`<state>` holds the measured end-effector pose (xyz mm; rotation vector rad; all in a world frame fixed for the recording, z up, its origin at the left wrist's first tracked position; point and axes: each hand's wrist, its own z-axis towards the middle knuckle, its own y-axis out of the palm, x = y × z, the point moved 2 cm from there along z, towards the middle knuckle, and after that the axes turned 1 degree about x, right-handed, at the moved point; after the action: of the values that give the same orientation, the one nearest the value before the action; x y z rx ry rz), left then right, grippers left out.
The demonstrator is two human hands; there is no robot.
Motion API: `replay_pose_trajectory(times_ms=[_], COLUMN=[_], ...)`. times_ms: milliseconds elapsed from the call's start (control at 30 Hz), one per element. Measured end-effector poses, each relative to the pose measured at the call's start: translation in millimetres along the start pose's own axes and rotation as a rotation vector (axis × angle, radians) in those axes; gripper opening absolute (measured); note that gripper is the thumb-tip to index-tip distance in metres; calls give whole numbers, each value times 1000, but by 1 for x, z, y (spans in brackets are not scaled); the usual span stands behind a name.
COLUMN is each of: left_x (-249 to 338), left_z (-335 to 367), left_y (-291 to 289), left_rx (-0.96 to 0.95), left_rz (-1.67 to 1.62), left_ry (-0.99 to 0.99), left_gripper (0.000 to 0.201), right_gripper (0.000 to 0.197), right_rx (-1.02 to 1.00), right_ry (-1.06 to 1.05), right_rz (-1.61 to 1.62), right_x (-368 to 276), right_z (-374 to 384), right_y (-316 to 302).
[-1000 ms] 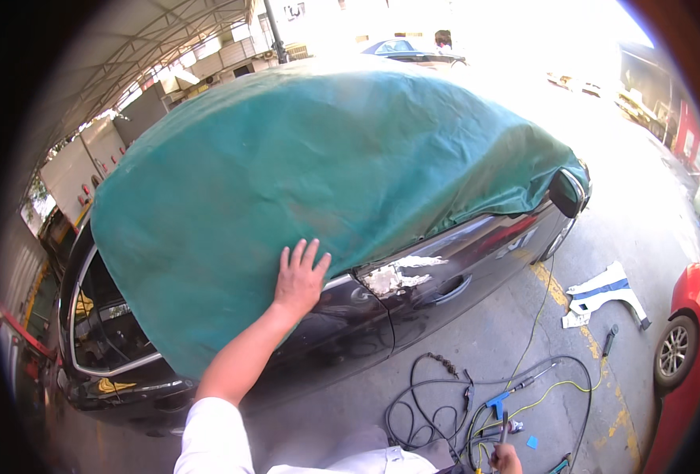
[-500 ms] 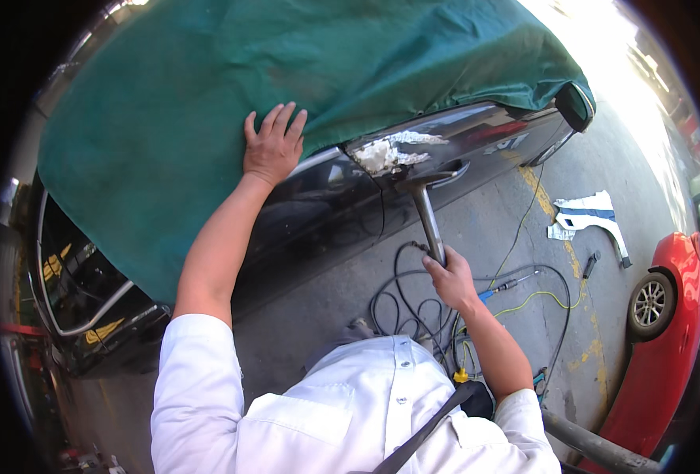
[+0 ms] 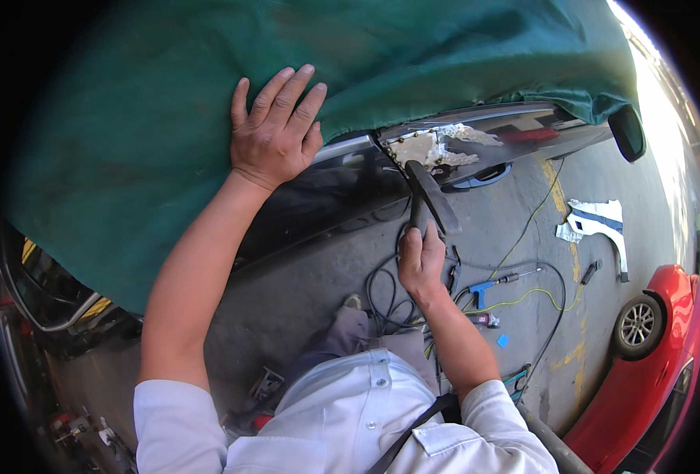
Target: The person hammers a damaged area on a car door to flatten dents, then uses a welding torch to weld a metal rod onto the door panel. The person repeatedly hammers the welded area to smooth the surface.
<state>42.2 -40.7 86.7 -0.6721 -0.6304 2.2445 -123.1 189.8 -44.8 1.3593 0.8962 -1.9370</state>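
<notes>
My left hand (image 3: pixel 277 138) lies flat, fingers spread, on a dark green cover (image 3: pixel 152 110) draped over a black car (image 3: pixel 318 197). A long-headed body hammer (image 3: pixel 437 199) is in my right hand (image 3: pixel 422 265), its fingers wrapped round the handle. The hammer's head hangs in front of the car's side, just below a scraped pale patch (image 3: pixel 415 148) on the door. Small dark studs line part of that patch. Past the hammer head, the door handle (image 3: pixel 483 178) shows. From this angle I cannot tell whether the head touches the panel.
Cables (image 3: pixel 381 296) lie coiled on the floor beside a blue-handled tool (image 3: pixel 480 292). Farther right are a white and blue fender panel (image 3: pixel 603 225) and a red car (image 3: pixel 642 379). The black car's side mirror (image 3: pixel 626 133) juts out at the far right.
The hammer has risen toward me and turned, its handle now looking shorter. My left hand stays on the cover. The whole view has shifted a little.
</notes>
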Motion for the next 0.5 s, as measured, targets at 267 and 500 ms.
replay_pose_trajectory(times_ms=[267,500], left_x=[1,2], left_z=[1,2], left_y=[-2,-2], left_rx=[8,19], left_rz=[1,-8], left_ry=[20,-3], left_gripper=[41,37], right_gripper=[45,36], right_rx=[-4,-78], right_ry=[-49,42], right_rz=[-143,-227], right_x=[17,15], right_z=[23,24], right_y=[12,9])
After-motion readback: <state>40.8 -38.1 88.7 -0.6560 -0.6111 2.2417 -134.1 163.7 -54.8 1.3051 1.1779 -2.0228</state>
